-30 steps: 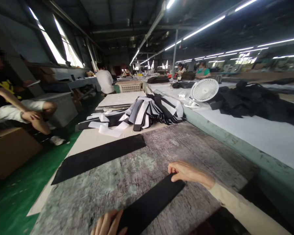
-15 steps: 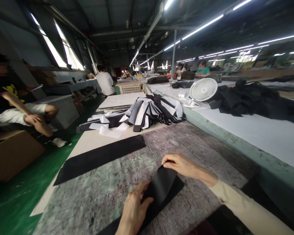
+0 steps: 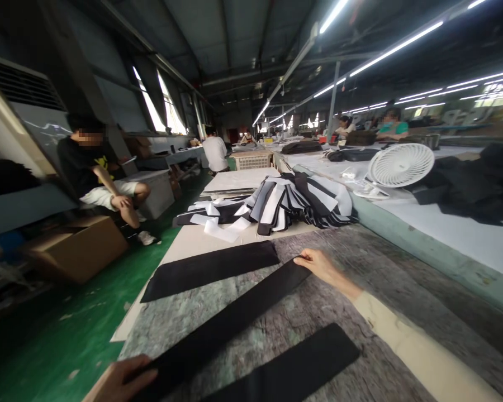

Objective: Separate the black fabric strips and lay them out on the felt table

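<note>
**A:** lol where's the strip, and how are your fingers?

**B:** I've got the black fabric strip (image 3: 222, 335) running 7 to 2 o'clock across the mottled gray surface (image 3: 193, 329). My left hand (image 3: 121, 381) and right hand (image 3: 322, 267) have their fingers clamped on opposite ends. A second strip (image 3: 289, 360) lies just beside it, around 5 o'clock.

Three black fabric strips (image 3: 209, 271), one left hand (image 3: 121, 382), one right hand (image 3: 322, 267).
One strip runs between the two hands, two lie apart from them. Farther off: one heap of black-and-white strips (image 3: 285, 204), one white electric fan (image 3: 401, 165), one cardboard box (image 3: 77, 248), one plastic crate (image 3: 251, 160), five other people (image 3: 90, 162).
</note>
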Demonstrator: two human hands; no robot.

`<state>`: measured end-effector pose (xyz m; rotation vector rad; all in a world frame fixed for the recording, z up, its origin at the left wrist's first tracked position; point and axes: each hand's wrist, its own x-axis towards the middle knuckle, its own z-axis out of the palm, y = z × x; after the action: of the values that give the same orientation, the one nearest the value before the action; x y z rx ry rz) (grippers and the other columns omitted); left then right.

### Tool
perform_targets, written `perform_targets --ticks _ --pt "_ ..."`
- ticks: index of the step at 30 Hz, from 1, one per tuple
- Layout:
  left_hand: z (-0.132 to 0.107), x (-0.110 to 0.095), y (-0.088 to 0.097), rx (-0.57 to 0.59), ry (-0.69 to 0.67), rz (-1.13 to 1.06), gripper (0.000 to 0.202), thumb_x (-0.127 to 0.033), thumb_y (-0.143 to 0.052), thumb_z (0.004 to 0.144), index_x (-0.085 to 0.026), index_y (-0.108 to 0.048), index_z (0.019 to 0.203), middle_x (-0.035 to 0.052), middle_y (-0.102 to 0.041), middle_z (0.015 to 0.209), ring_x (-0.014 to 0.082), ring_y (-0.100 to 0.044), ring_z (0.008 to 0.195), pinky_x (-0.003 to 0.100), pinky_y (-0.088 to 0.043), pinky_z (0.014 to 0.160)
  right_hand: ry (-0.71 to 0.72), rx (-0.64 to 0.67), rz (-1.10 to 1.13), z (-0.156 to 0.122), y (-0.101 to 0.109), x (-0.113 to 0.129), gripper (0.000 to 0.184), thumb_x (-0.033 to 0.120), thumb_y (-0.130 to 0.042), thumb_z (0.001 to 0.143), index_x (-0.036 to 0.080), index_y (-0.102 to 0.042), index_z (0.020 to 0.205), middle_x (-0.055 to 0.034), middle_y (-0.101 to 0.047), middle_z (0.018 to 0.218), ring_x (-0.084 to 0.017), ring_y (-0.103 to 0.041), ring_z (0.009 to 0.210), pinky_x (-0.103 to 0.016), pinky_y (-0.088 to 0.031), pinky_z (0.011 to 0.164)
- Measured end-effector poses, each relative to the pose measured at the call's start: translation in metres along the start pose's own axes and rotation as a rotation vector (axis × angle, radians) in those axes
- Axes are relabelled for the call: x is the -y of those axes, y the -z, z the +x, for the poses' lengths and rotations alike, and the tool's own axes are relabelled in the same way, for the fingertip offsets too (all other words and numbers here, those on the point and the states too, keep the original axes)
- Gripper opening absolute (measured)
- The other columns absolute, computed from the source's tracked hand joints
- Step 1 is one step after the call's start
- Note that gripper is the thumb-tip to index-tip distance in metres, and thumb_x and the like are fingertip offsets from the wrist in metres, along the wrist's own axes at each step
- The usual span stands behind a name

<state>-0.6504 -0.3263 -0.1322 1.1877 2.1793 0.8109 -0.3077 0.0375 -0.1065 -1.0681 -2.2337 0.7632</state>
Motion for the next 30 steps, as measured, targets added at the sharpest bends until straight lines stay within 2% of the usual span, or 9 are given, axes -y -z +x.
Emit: perform_targets --ticks 3,5,9,13,15,20,23,25,30 --pt "0.009 -0.007 0.018 -0.222 0.100 -0.089 0.053 -0.069 -0.061 0.061 -0.016 -0.067 0.068 0.0004 -0.061 0.060 0.0195 -0.058 0.063 0.025 -0.046 0.056 0.003 0.003 -0.021 0.016 -0.017 0.007 0.035 0.049 -0.054 0.073 0.018 -0.052 0.058 0.0016 -0.048 0.052 -0.013 -0.043 0.053 -0.026 -0.028 0.052" --pt "0.012 -0.014 0.027 -0.293 0.159 -0.165 0.056 -0.068 -0.062 0.060 -0.015 -0.069 0.077 0.0013 -0.064 0.064 0.0218 -0.061 0.066 0.027 -0.049 0.059 0.005 0.015 -0.022 0.020 -0.023 0.013 0.035 0.049 -0.053 0.073 0.018 -0.050 0.057 0.0019 -0.045 0.051 -0.013 -0.042 0.054 -0.026 -0.027 0.051" --pt "0.004 -0.020 0.036 -0.300 0.161 -0.253 0.060 -0.066 -0.065 0.059 -0.017 -0.068 0.094 0.0030 -0.070 0.086 0.0247 -0.064 0.082 0.028 -0.053 0.068 -0.006 0.122 0.023 0.011 -0.014 0.020 0.035 0.050 -0.048 0.077 0.017 -0.056 0.069 0.0010 -0.051 0.057 -0.013 -0.045 0.054 -0.024 -0.030 0.048" --pt "-0.011 -0.017 0.033 -0.294 0.181 -0.239 0.055 -0.067 -0.065 0.058 -0.021 -0.070 0.085 -0.0003 -0.071 0.078 0.0242 -0.066 0.077 0.028 -0.054 0.064 -0.019 0.273 0.024 -0.008 0.001 0.022 0.033 0.048 -0.043 0.083 0.019 -0.057 0.078 0.0010 -0.054 0.062 -0.013 -0.049 0.054 -0.023 -0.035 0.046" --pt "-0.013 -0.013 0.028 -0.327 0.182 -0.225 0.055 -0.068 -0.064 0.057 -0.021 -0.070 0.083 -0.0010 -0.070 0.074 0.0244 -0.066 0.076 0.028 -0.055 0.065 0.004 0.249 -0.090 -0.014 0.001 0.024 0.033 0.046 -0.040 0.086 0.019 -0.052 0.071 0.0011 -0.051 0.059 -0.013 -0.048 0.053 -0.024 -0.035 0.048" --pt "-0.004 0.004 0.020 -0.483 0.246 -0.004 0.052 -0.066 -0.057 0.056 -0.022 -0.070 0.081 0.0025 -0.073 0.084 0.0309 -0.066 0.090 0.033 -0.053 0.075 0.063 0.146 -0.237 -0.019 -0.019 0.026 0.039 0.042 -0.038 0.090 0.020 -0.045 0.058 -0.0004 -0.047 0.054 -0.015 -0.046 0.054 -0.028 -0.030 0.056" --pt "0.001 0.016 0.023 -0.474 0.276 0.106 0.051 -0.065 -0.053 0.059 -0.023 -0.071 0.083 0.0037 -0.073 0.091 0.0338 -0.064 0.095 0.038 -0.053 0.078 0.091 0.120 -0.264 -0.020 -0.028 0.021 0.039 0.042 -0.040 0.090 0.020 -0.049 0.058 -0.0013 -0.050 0.054 -0.016 -0.047 0.053 -0.028 -0.030 0.057" --pt "0.002 0.023 0.025 -0.439 0.248 0.085 0.051 -0.065 -0.055 0.059 -0.025 -0.072 0.086 0.0026 -0.073 0.096 0.0334 -0.063 0.101 0.038 -0.053 0.083 0.098 0.105 -0.268 -0.020 -0.029 0.016 0.039 0.041 -0.040 0.091 0.020 -0.054 0.060 -0.0020 -0.053 0.055 -0.017 -0.049 0.054 -0.029 -0.032 0.057" --pt "-0.003 0.026 0.024 -0.242 0.165 -0.014 0.057 -0.069 -0.061 0.058 -0.030 -0.072 0.098 -0.0019 -0.071 0.105 0.0299 -0.059 0.112 0.036 -0.049 0.094 0.119 0.075 -0.213 -0.021 -0.023 0.004 0.034 0.037 -0.036 0.093 0.021 -0.066 0.086 -0.0034 -0.067 0.079 -0.019 -0.060 0.073 -0.029 -0.042 0.068"
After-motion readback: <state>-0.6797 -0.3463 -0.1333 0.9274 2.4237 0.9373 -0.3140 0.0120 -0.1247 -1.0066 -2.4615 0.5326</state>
